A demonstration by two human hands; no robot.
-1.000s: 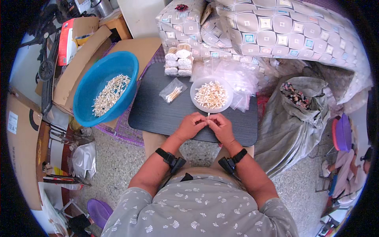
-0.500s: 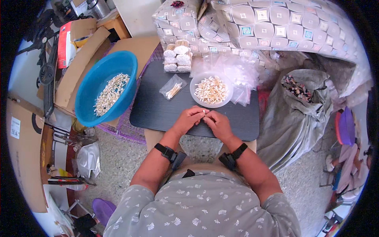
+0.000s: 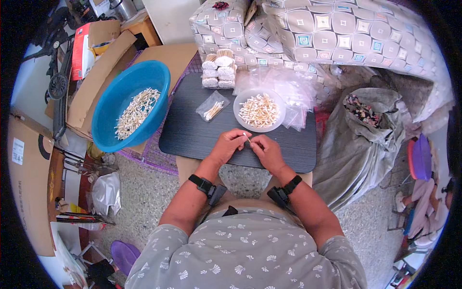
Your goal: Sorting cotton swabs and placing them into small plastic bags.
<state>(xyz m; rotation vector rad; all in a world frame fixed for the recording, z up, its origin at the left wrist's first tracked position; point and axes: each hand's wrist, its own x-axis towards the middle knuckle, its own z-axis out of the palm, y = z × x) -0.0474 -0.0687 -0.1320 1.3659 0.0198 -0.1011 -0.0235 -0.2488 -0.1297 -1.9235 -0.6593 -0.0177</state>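
A cotton swab [image 3: 247,137] is pinched between my two hands over the near edge of the black board. Its white tip points up and away from me. My left hand [image 3: 230,146] is closed at the swab's left side, and my right hand [image 3: 265,151] grips its lower end with fingertips. Just beyond them stands a translucent white bowl [image 3: 278,121] full of loose cotton swabs [image 3: 258,110]. A small clear bag [image 3: 211,107] with several swabs inside lies left of the bowl.
Bundles of swabs [image 3: 219,69] are stacked at the board's [image 3: 183,130] far edge. Clear plastic bags [image 3: 296,98] lie behind the bowl. A tilted blue basin [image 3: 103,118] of swabs is at left. A grey cloth sack [image 3: 356,149] stands at right, near patterned covered bundles [image 3: 346,29].
My fingers have parted slightly, so more of the swab's stick shows between them. The view has shifted a little; the bowl and bags stay in place.
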